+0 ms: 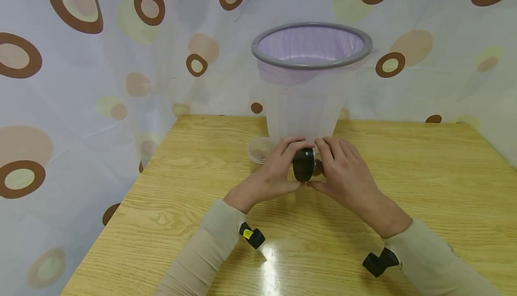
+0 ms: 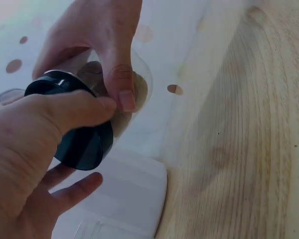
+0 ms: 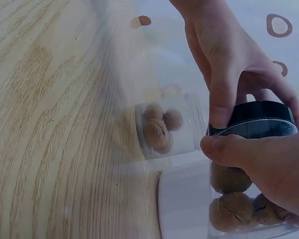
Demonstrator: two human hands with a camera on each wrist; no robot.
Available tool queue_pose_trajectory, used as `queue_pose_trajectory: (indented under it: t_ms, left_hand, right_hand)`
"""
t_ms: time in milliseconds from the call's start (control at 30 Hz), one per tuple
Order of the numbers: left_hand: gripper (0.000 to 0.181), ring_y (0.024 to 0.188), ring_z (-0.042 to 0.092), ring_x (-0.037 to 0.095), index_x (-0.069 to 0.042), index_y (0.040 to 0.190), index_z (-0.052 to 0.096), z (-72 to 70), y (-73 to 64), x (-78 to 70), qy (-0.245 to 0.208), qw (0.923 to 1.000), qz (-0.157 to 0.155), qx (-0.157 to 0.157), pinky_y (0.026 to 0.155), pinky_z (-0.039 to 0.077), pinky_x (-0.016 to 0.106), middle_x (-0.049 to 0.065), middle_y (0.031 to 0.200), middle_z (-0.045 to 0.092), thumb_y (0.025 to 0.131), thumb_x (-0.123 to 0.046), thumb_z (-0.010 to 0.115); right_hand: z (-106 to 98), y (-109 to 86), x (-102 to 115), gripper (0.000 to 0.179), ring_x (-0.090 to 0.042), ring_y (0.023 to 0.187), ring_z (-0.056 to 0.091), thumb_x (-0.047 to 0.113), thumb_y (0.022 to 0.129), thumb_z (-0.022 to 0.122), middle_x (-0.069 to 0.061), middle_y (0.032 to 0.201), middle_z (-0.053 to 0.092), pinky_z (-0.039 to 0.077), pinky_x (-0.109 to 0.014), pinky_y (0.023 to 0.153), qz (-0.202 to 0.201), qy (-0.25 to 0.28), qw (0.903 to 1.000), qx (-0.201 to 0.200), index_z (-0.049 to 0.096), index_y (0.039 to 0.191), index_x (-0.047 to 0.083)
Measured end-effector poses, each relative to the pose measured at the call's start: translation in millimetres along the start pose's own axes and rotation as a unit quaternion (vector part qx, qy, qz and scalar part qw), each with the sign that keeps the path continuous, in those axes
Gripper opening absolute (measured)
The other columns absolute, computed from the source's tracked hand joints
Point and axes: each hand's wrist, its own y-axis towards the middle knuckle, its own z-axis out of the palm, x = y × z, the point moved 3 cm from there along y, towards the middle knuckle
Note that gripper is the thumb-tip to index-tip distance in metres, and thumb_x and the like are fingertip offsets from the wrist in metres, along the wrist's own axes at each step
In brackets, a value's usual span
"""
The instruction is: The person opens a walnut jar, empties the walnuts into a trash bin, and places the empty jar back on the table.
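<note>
Over the table, both hands are on one clear jar [image 3: 217, 231] tipped on its side, with brown walnuts [image 3: 231, 209] showing through its wall. My left hand [image 1: 268, 177] grips the jar's black lid [image 1: 303, 165], thumb below and fingers above in the head view. The right hand [image 1: 347, 177] holds the jar's body close behind the lid, its thumb right at the lid's edge. Just beyond the left hand stands a second clear jar [image 1: 260, 150], with several walnuts [image 3: 158, 135] in it and no lid on its mouth.
A tall translucent bin [image 1: 303, 103] with a grey rim and a purple liner [image 1: 311, 44] stands behind the hands. The wooden table [image 1: 424, 174] meets a patterned cloth [image 1: 161, 62] at the back and left.
</note>
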Motion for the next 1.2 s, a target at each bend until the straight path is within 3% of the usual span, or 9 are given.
queue_pose_trajectory:
  t_ms: [133,267,400,533,667,800,933,1033,1200]
  left_hand:
    - [0.088,0.125,0.044,0.018,-0.013,0.149,0.032,-0.6,-0.6,1.1,-0.056,0.9961,-0.066,0.014,0.093,0.052,0.032,0.01,0.145,0.036,0.078,-0.02,0.083]
    - [0.087,0.11,0.049,0.016,-0.02,0.153,0.03,-0.5,-2.0,2.2,-0.094,0.9824,-0.158,0.031,0.077,0.054,0.029,0.006,0.144,0.039,0.082,-0.035,0.08]
    - [0.078,0.11,0.05,0.016,-0.022,0.149,0.034,0.4,-3.2,4.2,-0.12,0.963,-0.238,0.041,0.078,0.053,0.027,0.001,0.141,0.044,0.087,-0.05,0.07]
    - [0.075,0.121,0.049,0.019,-0.019,0.148,0.037,0.7,-3.7,6.5,-0.14,0.9497,-0.277,0.043,0.092,0.051,0.035,0.001,0.141,0.045,0.089,-0.057,0.064]
    - [0.092,0.135,0.042,0.022,-0.018,0.156,0.026,-0.6,-2.7,5.8,-0.128,0.9591,-0.249,0.044,0.103,0.047,0.04,0.004,0.155,0.035,0.085,-0.052,0.073]
    - [0.103,0.143,0.034,0.02,-0.017,0.157,0.022,-1.9,-0.9,1.8,-0.067,0.9891,-0.128,0.027,0.112,0.041,0.036,0.008,0.159,0.028,0.078,-0.039,0.084]
    - [0.094,0.139,0.038,0.021,-0.011,0.151,0.031,-1.4,-0.7,-1.1,-0.026,0.9988,-0.042,-0.001,0.112,0.039,0.03,0.013,0.151,0.033,0.077,-0.029,0.086]
    - [0.087,0.131,0.043,0.02,-0.01,0.148,0.034,-1.7,-1.9,-1.4,-0.029,0.9982,-0.052,-0.01,0.107,0.044,0.028,0.012,0.146,0.036,0.079,-0.028,0.084]
    - [0.08,0.112,0.05,0.017,-0.017,0.149,0.032,-2.2,-5.1,0.0,-0.063,0.9888,-0.135,-0.004,0.082,0.054,0.027,0.007,0.142,0.039,0.085,-0.036,0.077]
  right_hand:
    - [-0.6,-0.4,-0.7,0.105,-0.041,0.106,0.058,0.041,0.048,0.099,-0.024,0.116,0.057,0.046,-0.051,0.1,0.001,0.004,1.0,-0.002,0.05,0.127,-0.007]
    - [-1.6,0.0,-0.5,0.102,-0.04,0.105,0.058,0.04,0.052,0.098,-0.024,0.116,0.057,0.046,-0.051,0.1,0.0,0.005,1.0,-0.001,0.049,0.128,-0.007]
    - [-1.4,0.4,0.5,0.102,-0.04,0.105,0.057,0.041,0.053,0.098,-0.023,0.117,0.056,0.045,-0.051,0.1,-0.005,0.004,1.0,0.0,0.049,0.128,-0.007]
    - [-0.7,-0.1,0.9,0.104,-0.04,0.106,0.057,0.041,0.051,0.098,-0.023,0.118,0.055,0.045,-0.051,0.101,-0.008,0.002,1.0,0.003,0.048,0.129,-0.006]
    - [-1.4,-0.7,0.5,0.104,-0.041,0.108,0.057,0.04,0.052,0.098,-0.025,0.119,0.056,0.045,-0.051,0.102,-0.004,0.003,1.0,0.004,0.048,0.13,-0.008]
    - [-1.6,-1.3,0.0,0.106,-0.042,0.11,0.056,0.036,0.049,0.1,-0.026,0.119,0.057,0.044,-0.052,0.102,-0.006,0.004,1.0,0.0,0.049,0.13,-0.009]
    - [-0.5,-1.3,0.0,0.107,-0.042,0.11,0.056,0.035,0.046,0.101,-0.026,0.119,0.057,0.044,-0.051,0.102,-0.008,0.006,0.9999,-0.003,0.049,0.129,-0.009]
    - [-0.3,-0.7,-0.1,0.105,-0.041,0.108,0.057,0.038,0.049,0.099,-0.025,0.118,0.056,0.044,-0.051,0.103,-0.003,0.008,1.0,-0.001,0.049,0.128,-0.009]
    - [-0.8,0.0,-1.0,0.101,-0.04,0.107,0.057,0.041,0.053,0.097,-0.023,0.114,0.055,0.045,-0.051,0.101,0.006,0.007,1.0,0.001,0.048,0.127,-0.007]
